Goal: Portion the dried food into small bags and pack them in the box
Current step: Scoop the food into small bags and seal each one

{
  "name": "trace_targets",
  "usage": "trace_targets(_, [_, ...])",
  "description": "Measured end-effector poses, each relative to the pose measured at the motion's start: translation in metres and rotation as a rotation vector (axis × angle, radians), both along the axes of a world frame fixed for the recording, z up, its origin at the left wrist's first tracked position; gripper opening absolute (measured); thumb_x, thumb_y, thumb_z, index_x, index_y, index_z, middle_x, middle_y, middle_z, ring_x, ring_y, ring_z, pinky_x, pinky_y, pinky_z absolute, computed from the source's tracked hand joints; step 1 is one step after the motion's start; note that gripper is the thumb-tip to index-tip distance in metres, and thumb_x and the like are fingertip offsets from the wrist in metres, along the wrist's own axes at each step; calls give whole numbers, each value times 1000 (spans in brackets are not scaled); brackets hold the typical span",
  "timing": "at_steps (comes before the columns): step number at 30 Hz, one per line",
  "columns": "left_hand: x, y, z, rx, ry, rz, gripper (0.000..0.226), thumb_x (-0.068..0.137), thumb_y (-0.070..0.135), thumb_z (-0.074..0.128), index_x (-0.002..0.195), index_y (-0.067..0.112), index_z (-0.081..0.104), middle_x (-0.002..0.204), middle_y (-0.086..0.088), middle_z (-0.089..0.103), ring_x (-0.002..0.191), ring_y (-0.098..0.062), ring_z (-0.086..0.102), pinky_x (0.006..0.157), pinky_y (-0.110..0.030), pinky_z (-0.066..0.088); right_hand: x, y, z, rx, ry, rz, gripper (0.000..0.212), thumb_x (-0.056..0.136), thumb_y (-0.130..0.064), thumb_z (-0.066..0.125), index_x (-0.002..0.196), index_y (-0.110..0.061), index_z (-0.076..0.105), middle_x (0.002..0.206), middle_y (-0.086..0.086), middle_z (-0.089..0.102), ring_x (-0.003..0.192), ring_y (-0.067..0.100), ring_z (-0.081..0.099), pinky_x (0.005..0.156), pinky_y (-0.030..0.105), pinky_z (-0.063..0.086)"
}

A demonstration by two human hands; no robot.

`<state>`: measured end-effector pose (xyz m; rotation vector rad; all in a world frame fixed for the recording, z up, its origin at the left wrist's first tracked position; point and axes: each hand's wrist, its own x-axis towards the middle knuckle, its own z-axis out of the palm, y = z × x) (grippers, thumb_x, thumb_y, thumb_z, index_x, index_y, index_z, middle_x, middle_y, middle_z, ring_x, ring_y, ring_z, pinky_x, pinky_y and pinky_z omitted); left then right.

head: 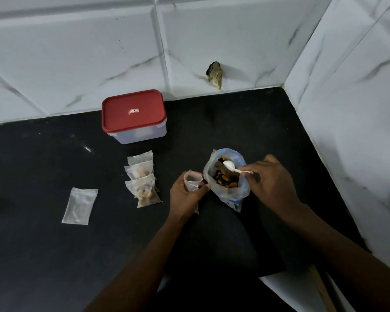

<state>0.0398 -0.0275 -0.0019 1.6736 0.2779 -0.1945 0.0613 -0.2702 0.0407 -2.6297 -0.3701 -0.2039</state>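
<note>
Three filled bags (142, 183) are lying on the desk (43, 172) near the lidded box (133, 113), and your left hand (185, 194) is curling round a fourth, the open small bag (192, 180), just beside the food bag (232, 194). That thin film is looking light, limp and slippery, so be gripping near its rim; your right hand (273, 183) is pinching the spoon (229, 165) over the dried food (225, 180).

Home kitchen — marble-look tiled wall (212, 30), dark counter (43, 176)
</note>
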Motion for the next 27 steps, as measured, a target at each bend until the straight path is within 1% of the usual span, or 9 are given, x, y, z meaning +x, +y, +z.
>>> trace_targets(3, [-3, -1, -4, -1, 12, -10, 29, 82, 17, 83, 106, 20, 69, 104, 1, 75, 100, -16, 72, 94, -53, 58, 5, -2, -2, -27, 0, -23, 12, 92, -19, 72, 104, -19, 76, 83, -5, 72, 81, 8, 51, 64, 29, 47])
trace_targets(9, [-6, -5, -3, -59, 55, -49, 46, 72, 38, 84, 112, 22, 69, 111, 1, 76, 107, -16, 72, 98, -51, 57, -5, 8, -13, -45, 80, -34, 16, 91, -18, 72, 106, -20, 76, 84, -5, 71, 82, 4, 49, 64, 21, 42])
trace_targets(11, [-6, -7, -4, -76, 85, -73, 39, 80, 27, 84, 115, 21, 69, 114, 1, 75, 109, -15, 72, 101, -51, 56, -10, 13, -15, 13, 130, -70, 19, 90, -18, 72, 109, -20, 76, 91, -4, 73, 84, 4, 55, 70, 19, 44])
trace_targets(13, [-5, -8, -8, -101, 120, -84, 34, 85, 17, 81, 116, 19, 68, 115, 1, 75, 109, -14, 71, 102, -51, 55, -13, 16, -14, 110, 178, -122, 20, 90, -15, 73, 108, -19, 76, 93, -5, 75, 83, 1, 63, 73, 22, 54])
trace_targets(14, [-4, -9, -8, -116, 135, -84, 34, 86, 16, 80, 117, 18, 68, 116, 1, 75, 110, -14, 71, 102, -51, 55, -13, 17, -12, 161, 204, -147, 19, 90, -13, 73, 108, -18, 76, 94, -6, 76, 81, -1, 66, 73, 19, 56])
trace_targets(17, [-3, -10, -8, -143, 163, -96, 33, 87, 12, 78, 117, 19, 68, 116, 1, 75, 110, -14, 71, 103, -49, 55, -12, 23, -11, 255, 291, -212, 19, 90, -14, 74, 107, -19, 76, 96, -8, 76, 79, -9, 66, 69, 7, 52])
trace_targets(19, [-3, -10, -7, -163, 163, -112, 31, 88, 8, 76, 116, 19, 68, 114, -1, 76, 108, -16, 72, 101, -46, 56, -11, 30, -12, 284, 354, -238, 19, 89, -16, 75, 107, -21, 77, 97, -10, 76, 79, -11, 66, 69, 4, 50])
trace_targets(23, [-5, -8, -7, -191, 166, -128, 27, 90, 7, 73, 115, 15, 68, 114, -3, 76, 109, -18, 72, 100, -44, 56, -9, 42, -12, 366, 511, -283, 17, 90, -16, 74, 106, -22, 76, 96, -11, 75, 78, -15, 67, 65, 5, 51])
trace_targets(27, [-5, -7, -7, -212, 199, -124, 28, 91, 6, 72, 117, 15, 67, 114, -2, 76, 109, -17, 72, 100, -42, 55, -9, 34, -10, 635, 704, -456, 19, 88, -12, 75, 101, -25, 78, 100, -8, 75, 80, -3, 70, 64, 16, 53])
